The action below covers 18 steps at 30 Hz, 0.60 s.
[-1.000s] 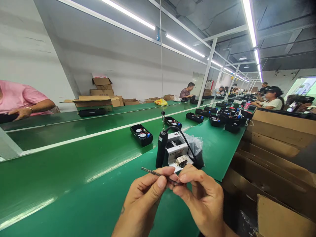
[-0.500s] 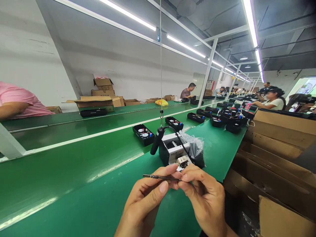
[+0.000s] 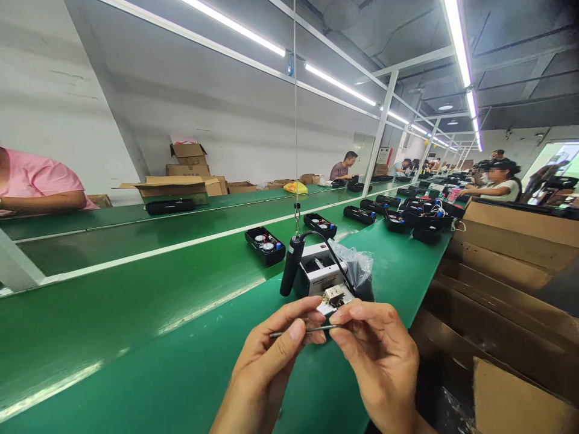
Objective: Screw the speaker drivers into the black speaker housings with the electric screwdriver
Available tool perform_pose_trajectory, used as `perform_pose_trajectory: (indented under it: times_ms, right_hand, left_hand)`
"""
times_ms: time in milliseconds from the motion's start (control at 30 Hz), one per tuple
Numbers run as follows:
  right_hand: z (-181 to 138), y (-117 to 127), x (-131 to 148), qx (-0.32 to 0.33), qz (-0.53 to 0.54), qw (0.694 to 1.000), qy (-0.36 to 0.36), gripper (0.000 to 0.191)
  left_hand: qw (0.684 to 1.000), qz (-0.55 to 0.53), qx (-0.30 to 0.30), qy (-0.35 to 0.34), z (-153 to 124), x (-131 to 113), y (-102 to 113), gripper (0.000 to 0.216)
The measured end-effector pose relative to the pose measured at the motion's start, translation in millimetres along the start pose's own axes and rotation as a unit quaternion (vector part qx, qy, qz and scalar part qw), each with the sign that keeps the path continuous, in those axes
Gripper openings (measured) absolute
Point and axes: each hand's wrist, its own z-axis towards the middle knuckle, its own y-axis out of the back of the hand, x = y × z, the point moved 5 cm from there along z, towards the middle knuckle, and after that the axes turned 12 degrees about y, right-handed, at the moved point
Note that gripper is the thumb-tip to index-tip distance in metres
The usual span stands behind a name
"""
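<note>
By the fingertips of the left hand (image 3: 266, 361) and right hand (image 3: 382, 352), a thin, dark, straight rod (image 3: 319, 329) is pinched, its long axis held left to right; farther off, a smooth black cylinder (image 3: 292, 265) is hung left of a boxy, pale-fronted machine (image 3: 323, 276).

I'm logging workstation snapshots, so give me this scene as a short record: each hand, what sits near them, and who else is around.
Left hand: pinches a thin dark rod
Right hand: pinches the rod's right end
Behind hands: white-and-black device; clear plastic bag at its right
Hanging: black cylindrical tool, from a wire
Farther back: open black casings
Others: person in pink, left edge; more people in background
</note>
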Motion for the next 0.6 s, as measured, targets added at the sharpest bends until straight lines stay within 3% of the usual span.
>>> perform_pose_trajectory:
  times_ms: [367, 600]
  right_hand:
    - [0.7, -1.2, 3.0, -0.009, -0.002, 1.0, 0.0, 0.027]
    - [3.6, -2.1, 5.7, -0.01, 0.003, 1.0, 0.0, 0.021]
  left_hand:
    - [1.0, 0.019, -0.021, 0.008, 1.1, -1.6, -1.1, 0.038]
    - [0.999, 0.021, -0.02, -0.018, 1.9, -3.2, -0.3, 0.036]
